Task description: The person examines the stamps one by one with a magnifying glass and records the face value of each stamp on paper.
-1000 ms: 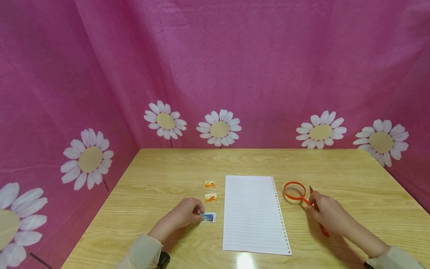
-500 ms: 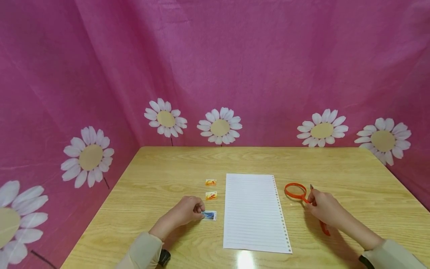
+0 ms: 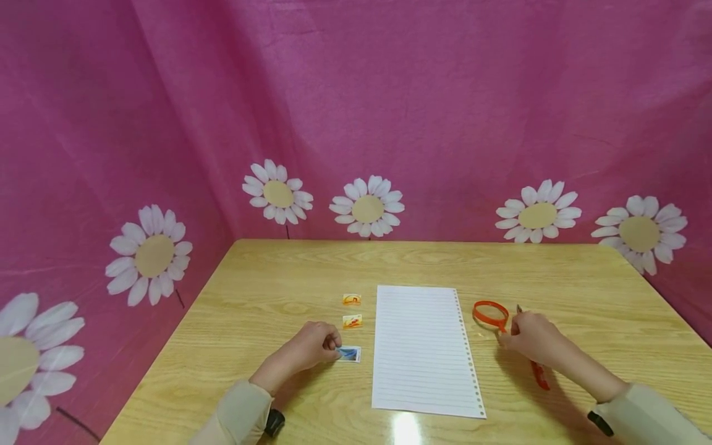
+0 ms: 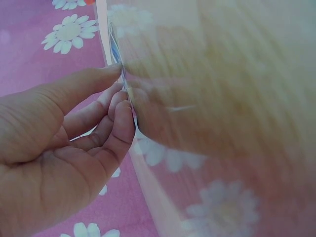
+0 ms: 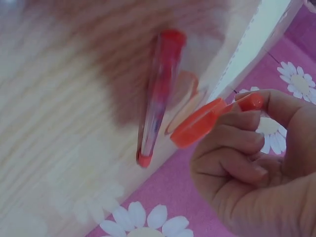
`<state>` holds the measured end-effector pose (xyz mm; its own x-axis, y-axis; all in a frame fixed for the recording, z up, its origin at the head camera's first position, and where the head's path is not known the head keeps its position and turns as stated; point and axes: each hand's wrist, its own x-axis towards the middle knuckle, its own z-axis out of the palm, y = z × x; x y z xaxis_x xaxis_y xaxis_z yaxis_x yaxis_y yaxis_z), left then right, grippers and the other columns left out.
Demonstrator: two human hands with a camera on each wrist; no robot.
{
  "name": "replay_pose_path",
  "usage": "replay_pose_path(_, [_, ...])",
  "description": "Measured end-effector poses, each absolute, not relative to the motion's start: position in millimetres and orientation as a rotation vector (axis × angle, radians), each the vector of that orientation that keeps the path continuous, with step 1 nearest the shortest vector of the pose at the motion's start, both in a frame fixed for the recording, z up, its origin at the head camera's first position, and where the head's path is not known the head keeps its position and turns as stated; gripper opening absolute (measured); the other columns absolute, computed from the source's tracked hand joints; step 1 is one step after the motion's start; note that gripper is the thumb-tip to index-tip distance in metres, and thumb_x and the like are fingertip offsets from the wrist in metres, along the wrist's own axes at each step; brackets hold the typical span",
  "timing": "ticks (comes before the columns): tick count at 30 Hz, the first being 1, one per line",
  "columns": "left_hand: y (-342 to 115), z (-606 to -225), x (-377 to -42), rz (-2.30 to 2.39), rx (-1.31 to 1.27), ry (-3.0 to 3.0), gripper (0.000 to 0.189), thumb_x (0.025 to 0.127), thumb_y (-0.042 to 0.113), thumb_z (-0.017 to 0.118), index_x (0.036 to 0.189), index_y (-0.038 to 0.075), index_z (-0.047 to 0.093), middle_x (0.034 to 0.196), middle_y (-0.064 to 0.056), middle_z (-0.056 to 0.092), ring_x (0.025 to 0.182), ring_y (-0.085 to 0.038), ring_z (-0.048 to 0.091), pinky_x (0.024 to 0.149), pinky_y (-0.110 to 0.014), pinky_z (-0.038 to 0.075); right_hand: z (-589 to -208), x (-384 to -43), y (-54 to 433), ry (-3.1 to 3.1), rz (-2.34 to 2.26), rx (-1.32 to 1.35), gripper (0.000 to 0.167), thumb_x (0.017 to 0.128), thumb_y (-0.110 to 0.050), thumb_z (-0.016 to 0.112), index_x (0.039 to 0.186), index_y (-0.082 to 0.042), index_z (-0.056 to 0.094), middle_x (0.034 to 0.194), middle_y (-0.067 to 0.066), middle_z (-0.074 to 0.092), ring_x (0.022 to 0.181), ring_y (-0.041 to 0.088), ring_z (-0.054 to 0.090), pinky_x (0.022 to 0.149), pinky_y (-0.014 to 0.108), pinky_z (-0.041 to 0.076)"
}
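My left hand (image 3: 305, 350) pinches the left edge of a blue postage stamp (image 3: 350, 354) lying by the paper's left side. Seen edge-on in the left wrist view, the stamp (image 4: 115, 49) meets the thumb and fingertips. On the right, my right hand (image 3: 537, 337) grips the short handle of an orange magnifying glass (image 3: 505, 321), its ring pointing away to the left. The thumb and index finger pinch the handle end, while the other fingers curl in the right wrist view. A clear-and-red pen (image 5: 160, 91) lies on the table beneath that hand, partly covered by it in the head view.
A lined sheet of paper (image 3: 423, 352) with punched holes along its right edge lies between the hands. Two orange-yellow stamps (image 3: 352, 322) sit in a column beyond the blue one. Pink flowered cloth (image 3: 434, 111) hangs behind the wooden table (image 3: 289, 266).
My right hand has shifted slightly left along the magnifying glass handle, nearer the ring, uncovering more of the pen's near end. The left hand stays at the blue stamp. The head view tilts slightly.
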<state>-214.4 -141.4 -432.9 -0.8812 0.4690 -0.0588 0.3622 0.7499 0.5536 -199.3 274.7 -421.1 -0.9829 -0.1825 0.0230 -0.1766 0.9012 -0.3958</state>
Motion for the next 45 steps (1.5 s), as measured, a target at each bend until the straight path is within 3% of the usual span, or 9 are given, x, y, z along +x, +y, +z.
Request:
replay_pose_path(10, [-140,-432,-215,0.808,0.659,2.754,0.010,0.085,0.005,0.074,0.086,0.006,0.064,0.077,0.002,0.056,0.074,-0.012,0.048,0.067,-0.023,0.041,-434,-196,263,3.014,-0.630,-0.288,0.030,0.080,-0.015,0.066,0.059,-0.012,0.045,0.055,-0.007,0.030,0.051,0.008,0.029,0.049,0.020,0.024])
replay_pose_path(32, [-144,-435,-215,0.898,0.713,2.782,0.010,0.085,0.006,0.073,0.086,0.008,0.064,0.080,0.002,0.057,0.075,-0.010,0.049,0.065,-0.020,0.042,-444,-188,269,3.060,-0.624,-0.369,0.034,0.088,-0.029,0.071,0.067,-0.013,0.048,0.057,-0.006,0.038,0.052,0.005,0.031,0.050,0.020,0.026])
replay_pose_path(45, [-135,-435,-200,1.112,0.860,2.799,0.016,0.085,0.014,0.076,0.091,0.005,0.064,0.085,-0.003,0.059,0.073,-0.003,0.048,0.063,-0.016,0.043,-432,-194,279,3.103,-0.829,-0.580,0.025,0.085,-0.015,0.074,0.077,-0.012,0.051,0.058,-0.008,0.042,0.051,-0.002,0.030,0.048,0.018,0.030])
